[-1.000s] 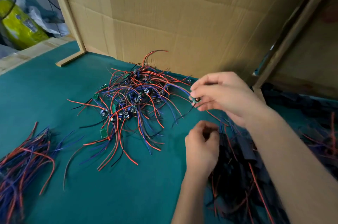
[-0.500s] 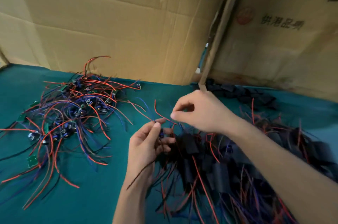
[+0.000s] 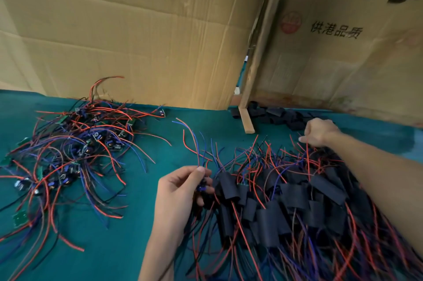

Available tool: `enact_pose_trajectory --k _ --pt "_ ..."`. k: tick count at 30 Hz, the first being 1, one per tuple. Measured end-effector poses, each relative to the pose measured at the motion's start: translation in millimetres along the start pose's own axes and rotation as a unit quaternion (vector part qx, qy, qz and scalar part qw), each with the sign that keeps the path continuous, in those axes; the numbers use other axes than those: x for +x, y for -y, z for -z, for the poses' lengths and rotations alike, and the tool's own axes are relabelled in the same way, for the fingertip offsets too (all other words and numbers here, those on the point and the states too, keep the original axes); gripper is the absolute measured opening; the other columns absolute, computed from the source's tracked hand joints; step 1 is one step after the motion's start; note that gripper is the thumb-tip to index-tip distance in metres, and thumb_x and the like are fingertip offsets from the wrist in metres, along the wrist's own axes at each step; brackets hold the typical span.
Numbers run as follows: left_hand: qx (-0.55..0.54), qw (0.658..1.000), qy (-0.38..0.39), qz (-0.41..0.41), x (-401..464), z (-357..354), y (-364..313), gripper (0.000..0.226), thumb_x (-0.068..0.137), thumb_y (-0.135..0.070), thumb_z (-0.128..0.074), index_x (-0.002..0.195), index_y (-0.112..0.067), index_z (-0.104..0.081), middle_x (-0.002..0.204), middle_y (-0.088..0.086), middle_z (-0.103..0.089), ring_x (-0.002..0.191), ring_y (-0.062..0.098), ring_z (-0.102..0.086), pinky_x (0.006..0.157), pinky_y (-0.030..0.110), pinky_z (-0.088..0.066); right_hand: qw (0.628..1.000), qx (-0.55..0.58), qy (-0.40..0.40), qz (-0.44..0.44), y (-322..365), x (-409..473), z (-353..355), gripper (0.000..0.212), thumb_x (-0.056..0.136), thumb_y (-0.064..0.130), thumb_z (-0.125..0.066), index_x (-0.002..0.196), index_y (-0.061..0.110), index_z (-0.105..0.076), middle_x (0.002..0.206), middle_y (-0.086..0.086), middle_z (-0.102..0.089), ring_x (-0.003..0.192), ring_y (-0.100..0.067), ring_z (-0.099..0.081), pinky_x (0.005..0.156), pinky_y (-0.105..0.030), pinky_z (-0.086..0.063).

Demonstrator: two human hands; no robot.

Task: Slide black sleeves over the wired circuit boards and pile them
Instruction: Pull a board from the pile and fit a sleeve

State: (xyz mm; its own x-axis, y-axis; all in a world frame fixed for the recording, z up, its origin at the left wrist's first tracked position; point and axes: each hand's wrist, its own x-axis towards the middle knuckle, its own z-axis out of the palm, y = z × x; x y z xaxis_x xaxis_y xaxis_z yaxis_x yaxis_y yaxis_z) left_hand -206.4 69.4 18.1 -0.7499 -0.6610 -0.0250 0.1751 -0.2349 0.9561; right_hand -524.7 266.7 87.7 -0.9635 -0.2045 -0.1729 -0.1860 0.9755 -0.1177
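At the far right of the bench (image 3: 137, 223): right hand (image 3: 320, 133) now off the board, reaching the loose sleeves (image 3: 278, 115).
Left hand (image 3: 180, 191) gripping a bare wired board (image 3: 202, 186) beside the sleeved pile (image 3: 297, 200); right fingers curled, contents unclear. Unsleeved heap (image 3: 75, 150) far left. Probably fetching the next sleeve.

A single view is given, taken from a wide-angle camera worn on the head and aimed forward and down across the teal table (image 3: 119, 246). The cardboard panels (image 3: 142, 35) at the far edge are seen ahead, close by (their lines bowed by the lens). Both forearms are seen entering from the bottom and right edges.
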Motion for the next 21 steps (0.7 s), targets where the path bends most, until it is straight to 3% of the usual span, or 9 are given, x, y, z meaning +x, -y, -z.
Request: enact_pose_trajectory --k 2,5,8,10,12,14,17,21 --pt "0.0 1.0 0.006 0.002 -0.2 0.2 -0.2 0.022 0.095 -0.009 -0.061 0.08 -0.007 -0.077 0.07 0.014 -0.069 0.057 0.019 -0.062 0.04 0.018 -0.039 0.999 0.028 -0.026 -0.008 0.7 1.7 -0.2 0.032 0.09 0.029 -0.079 0.105 0.002 -0.071 0.126 -0.021 -0.064 0.112 -0.04 -0.062 0.101 -0.048 -0.053" --pt "-0.009 1.0 0.011 0.0 -1.4 0.1 -2.6 0.023 0.096 -0.005 -0.059 0.083 -0.008 -0.078 0.067 0.013 -0.067 0.053 0.018 -0.06 0.039 0.019 -0.039 0.998 0.051 -0.035 -0.02 1.4 1.7 3.6 0.033 0.076 0.022 -0.092 0.099 0.005 -0.076 0.131 -0.018 -0.064 0.125 -0.037 -0.058 0.106 -0.042 -0.05" --pt "-0.018 1.0 0.015 -0.003 -2.6 0.2 -3.7 0.022 0.096 -0.003 -0.058 0.092 -0.009 -0.078 0.065 0.013 -0.065 0.051 0.018 -0.059 0.039 0.019 -0.038 0.986 0.135 -0.096 -0.024 4.3 -0.5 19.1 0.027 0.07 0.01 -0.093 0.092 0.012 -0.076 0.125 -0.018 -0.068 0.115 -0.035 -0.063 0.098 -0.038 -0.054" --pt "-0.014 1.0 0.019 -0.007 -2.7 -0.4 -3.5 0.022 0.097 -0.003 -0.057 0.098 -0.011 -0.077 0.064 0.012 -0.065 0.05 0.017 -0.058 0.038 0.019 -0.036 0.967 0.204 -0.156 0.004 15.2 -7.8 40.2 0.032 0.071 0.009 -0.091 0.099 0.017 -0.077 0.12 -0.017 -0.071 0.112 -0.033 -0.064 0.099 -0.036 -0.053" --pt "0.0 1.0 0.022 -0.018 -3.0 -1.8 -3.7 0.021 0.098 -0.007 -0.057 0.099 -0.015 -0.077 0.063 0.01 -0.065 0.05 0.016 -0.058 0.038 0.019 -0.036 0.929 0.307 -0.194 0.069 35.8 -28.4 63.5 0.034 0.07 0.011 -0.091 0.099 0.024 -0.078 0.11 -0.008 -0.075 0.107 -0.026 -0.065 0.095 -0.033 -0.052" --pt "0.015 0.999 0.024 -0.033 -3.9 -3.1 -4.8 0.021 0.099 -0.013 -0.058 0.098 -0.017 -0.078 0.063 0.008 -0.064 0.051 0.015 -0.059 0.038 0.019 -0.036 0.862 0.434 -0.218 0.144 61.7 -66.8 76.6 0.028 0.064 0.018 -0.093 0.083 0.033 -0.079 0.092 0.007 -0.076 0.095 -0.018 -0.068 0.085 -0.027 -0.05" --pt "0.019 0.998 0.03 -0.051 -5.7 -2.3 -6.0 0.021 0.1 -0.015 -0.057 0.099 -0.019 -0.078 0.063 0.008 -0.064 0.052 0.015 -0.059 0.039 0.019 -0.037 0.771 0.564 -0.181 0.233 98.2 -131.4 54.3 0.022 0.061 0.025 -0.088 0.076 0.038 -0.08 0.079 0.008 -0.078 0.08 -0.015 -0.075 0.076 -0.032 -0.062" --pt "0.02 0.997 0.045 -0.052 -5.7 -0.6 -6.2 0.023 0.099 -0.012 -0.057 0.101 -0.022 -0.078 0.064 0.007 -0.065 0.052 0.013 -0.058 0.041 0.018 -0.038 0.731 0.636 -0.16 0.188 127.3 -168.5 -10.0 0.014 0.076 0.014 -0.086 0.079 0.027 -0.082 0.08 0.0 -0.079 0.076 -0.018 -0.075 0.08 -0.045 -0.064"
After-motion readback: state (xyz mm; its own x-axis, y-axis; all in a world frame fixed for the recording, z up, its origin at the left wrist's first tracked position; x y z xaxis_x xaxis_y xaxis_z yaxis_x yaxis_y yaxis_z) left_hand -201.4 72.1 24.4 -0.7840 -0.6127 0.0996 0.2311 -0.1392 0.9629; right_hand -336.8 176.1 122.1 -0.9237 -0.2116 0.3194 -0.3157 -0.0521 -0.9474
